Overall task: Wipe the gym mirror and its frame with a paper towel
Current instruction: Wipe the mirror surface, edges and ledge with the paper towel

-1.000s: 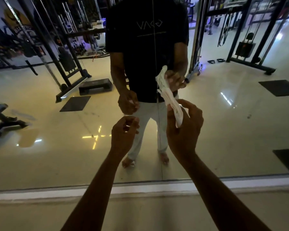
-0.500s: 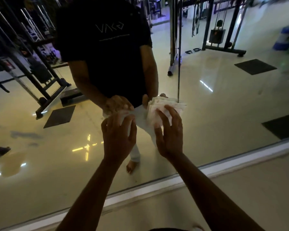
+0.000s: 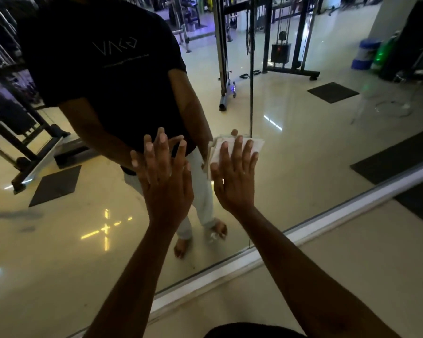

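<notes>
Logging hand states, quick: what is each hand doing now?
Left hand: open, fingers spread on the mirror glass, holding nothing.
Right hand: open, straight fingers pressing the folded white paper towel against it.

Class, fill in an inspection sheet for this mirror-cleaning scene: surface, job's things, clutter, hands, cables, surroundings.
Surface: mirror, floor-standing, vertical seam between panes.
Job's things: folded paper towel flat on the glass; pale bottom frame.
Clutter: nothing seen.
Hands: left hand spread flat on the glass; right hand presses the towel with straight fingers.
Cables: nothing seen by the mirror.
Surroundings: glossy floor; reflected gym machines, dark floor mats.
</notes>
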Demonstrator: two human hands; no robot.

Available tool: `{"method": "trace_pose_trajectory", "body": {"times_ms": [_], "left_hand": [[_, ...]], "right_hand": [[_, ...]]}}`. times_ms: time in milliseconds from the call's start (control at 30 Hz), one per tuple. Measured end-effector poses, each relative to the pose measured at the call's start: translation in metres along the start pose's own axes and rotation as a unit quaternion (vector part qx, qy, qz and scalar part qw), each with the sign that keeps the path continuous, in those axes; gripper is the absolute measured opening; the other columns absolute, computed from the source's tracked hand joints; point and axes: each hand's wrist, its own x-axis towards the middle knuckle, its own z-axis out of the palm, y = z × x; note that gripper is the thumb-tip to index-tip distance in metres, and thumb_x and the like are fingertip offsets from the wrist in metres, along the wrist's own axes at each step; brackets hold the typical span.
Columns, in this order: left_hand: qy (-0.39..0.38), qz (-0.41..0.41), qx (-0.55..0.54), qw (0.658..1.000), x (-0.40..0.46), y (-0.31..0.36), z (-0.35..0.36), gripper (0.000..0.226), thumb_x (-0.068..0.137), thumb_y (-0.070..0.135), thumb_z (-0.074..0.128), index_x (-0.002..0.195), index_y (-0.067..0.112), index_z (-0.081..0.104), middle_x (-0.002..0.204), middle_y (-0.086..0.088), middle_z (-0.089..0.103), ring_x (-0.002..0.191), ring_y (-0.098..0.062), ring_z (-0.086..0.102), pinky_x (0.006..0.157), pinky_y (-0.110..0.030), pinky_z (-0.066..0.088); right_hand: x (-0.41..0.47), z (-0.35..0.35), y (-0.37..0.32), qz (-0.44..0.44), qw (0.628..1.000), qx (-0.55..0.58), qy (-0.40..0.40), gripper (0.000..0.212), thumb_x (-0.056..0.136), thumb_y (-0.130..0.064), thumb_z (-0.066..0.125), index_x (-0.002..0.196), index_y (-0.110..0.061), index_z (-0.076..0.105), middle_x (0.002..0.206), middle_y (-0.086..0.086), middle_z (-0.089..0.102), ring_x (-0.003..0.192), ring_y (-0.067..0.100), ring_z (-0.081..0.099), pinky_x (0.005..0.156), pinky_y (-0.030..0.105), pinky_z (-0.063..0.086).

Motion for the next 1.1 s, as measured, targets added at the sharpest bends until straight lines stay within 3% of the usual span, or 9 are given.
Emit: {"method": "trace_pose_trajectory", "body": {"times_ms": [133,267,433,533,600,733,800,933,1100], "left_hand": [[0.004,-0.024,-0.001,1.000,0.005,-0.003,0.001,0.062,0.113,0.036,0.060,0.170,0.023,0.039,0.176,-0.018,0.031,0.162,-0.047,0.029,0.129,-0.072,0.021],[0.004,-0.038,0.002,0.999,0.001,-0.003,0.004,0.063,0.114,0.039,0.057,0.171,0.024,0.036,0.175,-0.018,0.031,0.161,-0.046,0.030,0.129,-0.072,0.021],[0.024,-0.032,0.020,0.999,-0.001,-0.012,0.006,0.061,0.113,0.036,0.059,0.170,0.025,0.038,0.174,-0.017,0.034,0.160,-0.044,0.030,0.129,-0.070,0.022],[0.014,-0.038,0.011,0.999,-0.003,-0.013,0.006,0.058,0.115,0.038,0.054,0.170,0.025,0.039,0.174,-0.018,0.032,0.160,-0.045,0.029,0.130,-0.070,0.019],[0.018,-0.031,0.010,0.999,-0.003,-0.016,0.006,0.058,0.115,0.037,0.055,0.169,0.024,0.040,0.173,-0.018,0.034,0.159,-0.045,0.029,0.129,-0.071,0.020],[0.027,-0.018,0.008,0.999,-0.003,-0.022,0.009,0.060,0.114,0.034,0.058,0.170,0.025,0.038,0.172,-0.017,0.036,0.158,-0.044,0.030,0.125,-0.074,0.026],[0.022,-0.016,0.002,1.000,-0.004,-0.022,0.008,0.061,0.114,0.034,0.056,0.171,0.025,0.036,0.173,-0.017,0.033,0.158,-0.044,0.029,0.125,-0.074,0.026],[0.023,-0.003,-0.001,1.000,-0.005,-0.031,0.004,0.063,0.115,0.039,0.055,0.172,0.025,0.032,0.173,-0.018,0.035,0.157,-0.045,0.030,0.124,-0.073,0.027],[0.022,-0.010,0.010,1.000,-0.011,-0.045,0.001,0.070,0.112,0.038,0.061,0.173,0.028,0.029,0.176,-0.015,0.029,0.158,-0.044,0.029,0.126,-0.072,0.024]], "right_hand": [[0.011,0.013,-0.024,0.042,0.999,0.031,0.011,0.066,0.117,-0.041,0.036,0.174,-0.014,0.015,0.183,0.011,-0.011,0.169,0.044,-0.007,0.136,0.066,-0.001],[-0.001,0.015,-0.002,-0.107,0.993,-0.016,-0.048,0.072,0.114,-0.046,0.043,0.174,-0.024,0.011,0.182,0.016,-0.001,0.169,0.043,-0.009,0.136,0.063,-0.003],[0.012,0.021,-0.021,0.053,0.998,0.022,0.023,0.065,0.118,-0.042,0.033,0.174,-0.015,0.014,0.182,0.013,-0.011,0.168,0.046,-0.009,0.135,0.065,-0.003],[-0.014,0.035,-0.026,-0.083,0.994,-0.011,-0.067,0.066,0.116,-0.050,0.037,0.173,-0.022,0.017,0.182,0.013,-0.008,0.169,0.045,-0.010,0.135,0.064,-0.005],[-0.012,0.024,0.001,-0.136,0.988,-0.040,-0.062,0.067,0.114,-0.049,0.045,0.172,-0.025,0.021,0.182,0.010,-0.003,0.170,0.042,-0.006,0.135,0.065,-0.001],[0.012,0.014,-0.019,0.071,0.997,0.009,0.038,0.067,0.115,-0.039,0.037,0.174,-0.016,0.014,0.182,0.013,-0.009,0.169,0.045,-0.006,0.135,0.067,-0.001],[0.000,0.028,-0.040,0.046,0.999,0.018,-0.004,0.068,0.116,-0.041,0.036,0.174,-0.019,0.009,0.182,0.011,-0.013,0.169,0.044,-0.011,0.136,0.063,-0.006],[-0.018,0.024,-0.015,-0.113,0.990,-0.054,-0.070,0.075,0.113,-0.051,0.048,0.175,-0.033,0.009,0.183,0.006,-0.016,0.170,0.039,-0.010,0.135,0.066,-0.003],[0.017,0.021,-0.037,0.040,0.999,-0.003,0.021,0.070,0.114,-0.046,0.039,0.174,-0.021,0.014,0.180,0.018,-0.013,0.169,0.045,-0.012,0.135,0.066,-0.004]]}}
